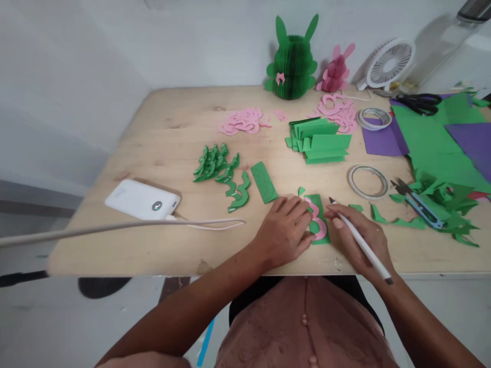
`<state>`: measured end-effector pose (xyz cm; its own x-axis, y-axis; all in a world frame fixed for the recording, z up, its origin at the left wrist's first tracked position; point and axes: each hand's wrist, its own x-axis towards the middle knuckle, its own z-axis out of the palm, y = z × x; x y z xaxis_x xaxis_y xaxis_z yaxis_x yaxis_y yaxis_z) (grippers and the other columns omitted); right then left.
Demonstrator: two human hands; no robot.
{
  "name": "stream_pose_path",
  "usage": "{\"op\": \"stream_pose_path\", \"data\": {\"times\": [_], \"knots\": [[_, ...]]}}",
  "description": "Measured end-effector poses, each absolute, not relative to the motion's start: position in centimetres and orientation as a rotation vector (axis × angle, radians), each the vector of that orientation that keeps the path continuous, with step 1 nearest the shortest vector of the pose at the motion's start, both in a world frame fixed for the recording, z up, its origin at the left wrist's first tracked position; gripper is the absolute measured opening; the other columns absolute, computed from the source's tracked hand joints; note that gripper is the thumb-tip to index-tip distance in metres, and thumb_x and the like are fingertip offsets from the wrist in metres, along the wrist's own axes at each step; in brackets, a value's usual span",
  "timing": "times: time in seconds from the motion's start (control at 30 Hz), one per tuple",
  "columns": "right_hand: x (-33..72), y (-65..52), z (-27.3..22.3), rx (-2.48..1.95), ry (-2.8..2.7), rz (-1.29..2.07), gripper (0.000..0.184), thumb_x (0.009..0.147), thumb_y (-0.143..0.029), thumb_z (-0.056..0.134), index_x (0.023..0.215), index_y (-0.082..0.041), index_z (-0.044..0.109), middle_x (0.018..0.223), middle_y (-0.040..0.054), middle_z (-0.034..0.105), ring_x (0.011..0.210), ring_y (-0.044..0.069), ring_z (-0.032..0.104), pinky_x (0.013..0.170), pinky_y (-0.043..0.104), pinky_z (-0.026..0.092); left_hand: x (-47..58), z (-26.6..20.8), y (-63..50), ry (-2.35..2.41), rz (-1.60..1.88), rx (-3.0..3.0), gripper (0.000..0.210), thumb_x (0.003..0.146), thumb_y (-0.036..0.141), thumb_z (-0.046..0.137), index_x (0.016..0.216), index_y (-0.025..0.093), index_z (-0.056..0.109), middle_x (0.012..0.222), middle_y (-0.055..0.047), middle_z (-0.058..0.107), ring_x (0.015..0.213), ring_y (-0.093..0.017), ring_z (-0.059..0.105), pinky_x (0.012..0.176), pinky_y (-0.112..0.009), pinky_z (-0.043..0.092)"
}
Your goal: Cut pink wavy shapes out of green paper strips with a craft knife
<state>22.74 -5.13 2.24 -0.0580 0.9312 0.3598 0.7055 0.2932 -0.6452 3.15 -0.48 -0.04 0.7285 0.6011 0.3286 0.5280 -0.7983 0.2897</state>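
My right hand (362, 240) grips a white pen (364, 243), its dark tip just off the right edge of a green paper strip (323, 238). On that strip lies a pink wavy paper cutout (319, 225). My left hand (286, 230) rests flat, fingers stretched over the left side of the cutout and strip, hiding part of both. Up and left of it is another green strip (264, 182) with a curved outline drawn on it. Beyond that sit several cut green wavy pieces (240, 194). A small green scrap (301, 191) lies above my fingertips.
Folded green strips (326, 143) and pink cutouts (243, 121) lie farther back. A tape roll (369, 195), blue-handled snips (424, 207) and green scraps are at right; black scissors (420, 102) lie behind. A white power bank (141, 199) with a cable is left. Paper rabbits (293, 66) and a fan (390, 65) line the wall.
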Motion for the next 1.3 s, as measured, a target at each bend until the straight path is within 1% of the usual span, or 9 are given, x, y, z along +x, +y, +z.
{"op": "stream_pose_path", "data": {"times": [0.07, 0.17, 0.33, 0.47, 0.6, 0.7, 0.93, 1.13, 1.3], "knots": [[22.6, -4.5, 2.8, -1.529, -1.679, 0.565, 0.023, 0.096, -0.033, 0.051, 0.111, -0.025, 0.066, 0.088, 0.0029, 0.075, 0.082, 0.019, 0.071, 0.071, 0.03, 0.056, 3.2, 0.0, -0.5, 0.906, 0.613, 2.751, 0.033, 0.093, 0.04, 0.054, 0.111, 0.014, 0.061, 0.12, -0.013, 0.062, 0.118, -0.029, 0.051, 0.101, -0.048, 0.041], [22.3, -3.2, 3.5, -1.493, -1.441, 0.786, 0.026, 0.093, -0.035, 0.054, 0.115, -0.023, 0.063, 0.08, 0.0011, 0.074, 0.073, 0.017, 0.069, 0.069, 0.031, 0.056, 3.2, 0.0, -0.5, 0.904, 0.625, 2.751, 0.032, 0.094, 0.04, 0.053, 0.11, 0.014, 0.062, 0.119, -0.013, 0.063, 0.118, -0.03, 0.051, 0.102, -0.049, 0.041], [21.8, -1.1, 4.3, -1.447, -1.304, 1.004, 0.018, 0.086, -0.035, 0.063, 0.092, -0.019, 0.067, 0.073, 0.0028, 0.072, 0.066, 0.016, 0.066, 0.064, 0.029, 0.054, 3.2, 0.0, -0.6, 0.905, 0.644, 2.754, 0.033, 0.094, 0.04, 0.054, 0.111, 0.014, 0.062, 0.124, -0.013, 0.061, 0.121, -0.03, 0.051, 0.103, -0.049, 0.04], [21.2, 0.3, 4.0, -1.472, -1.272, 1.044, 0.017, 0.077, -0.034, 0.069, 0.08, -0.018, 0.066, 0.056, -0.0019, 0.061, 0.052, 0.013, 0.057, 0.051, 0.025, 0.046, 3.1, 0.0, -0.5, 0.907, 0.645, 2.756, 0.031, 0.095, 0.04, 0.052, 0.111, 0.015, 0.062, 0.122, -0.013, 0.062, 0.122, -0.03, 0.051, 0.104, -0.048, 0.039], [20.8, 1.2, 3.0, -1.509, -1.287, 0.991, 0.014, 0.077, -0.031, 0.065, 0.079, -0.018, 0.065, 0.053, -0.0036, 0.057, 0.047, 0.011, 0.051, 0.045, 0.023, 0.039, 3.1, -0.1, -0.5, 0.899, 0.654, 2.76, 0.032, 0.094, 0.04, 0.052, 0.109, 0.014, 0.062, 0.119, -0.014, 0.062, 0.12, -0.03, 0.052, 0.101, -0.048, 0.041], [20.7, 1.3, 2.2, -1.519, -1.316, 0.963, 0.016, 0.079, -0.032, 0.064, 0.087, -0.018, 0.065, 0.055, -0.0039, 0.058, 0.047, 0.011, 0.051, 0.046, 0.023, 0.04, 3.1, -0.2, -0.4, 0.896, 0.659, 2.758, 0.032, 0.094, 0.04, 0.053, 0.108, 0.013, 0.062, 0.119, -0.013, 0.062, 0.118, -0.03, 0.052, 0.101, -0.047, 0.04], [21.0, 0.8, 1.0, -1.426, -1.394, 0.944, 0.015, 0.088, -0.034, 0.062, 0.09, -0.02, 0.062, 0.063, -0.0028, 0.063, 0.054, 0.011, 0.057, 0.051, 0.023, 0.046, 3.1, -0.2, -0.5, 0.91, 0.663, 2.749, 0.034, 0.094, 0.041, 0.054, 0.111, 0.012, 0.062, 0.121, -0.013, 0.062, 0.118, -0.031, 0.052, 0.102, -0.048, 0.039], [21.4, 0.4, 0.8, -1.412, -1.644, 0.742, 0.014, 0.094, -0.032, 0.057, 0.101, -0.022, 0.065, 0.085, 0.0017, 0.072, 0.077, 0.014, 0.069, 0.07, 0.025, 0.053, 3.2, -0.1, -0.5, 0.922, 0.687, 2.734, 0.032, 0.095, 0.04, 0.052, 0.107, 0.012, 0.063, 0.123, -0.014, 0.062, 0.121, -0.03, 0.051, 0.105, -0.048, 0.038], [21.4, 0.3, 0.8, -1.422, -1.823, 0.544, 0.013, 0.095, -0.028, 0.055, 0.103, -0.023, 0.065, 0.093, 0.0023, 0.073, 0.084, 0.016, 0.071, 0.076, 0.027, 0.054, 3.2, -0.1, -0.5, 0.929, 0.704, 2.729, 0.031, 0.096, 0.039, 0.051, 0.106, 0.012, 0.064, 0.121, -0.013, 0.063, 0.12, -0.03, 0.052, 0.106, -0.048, 0.038]]}}
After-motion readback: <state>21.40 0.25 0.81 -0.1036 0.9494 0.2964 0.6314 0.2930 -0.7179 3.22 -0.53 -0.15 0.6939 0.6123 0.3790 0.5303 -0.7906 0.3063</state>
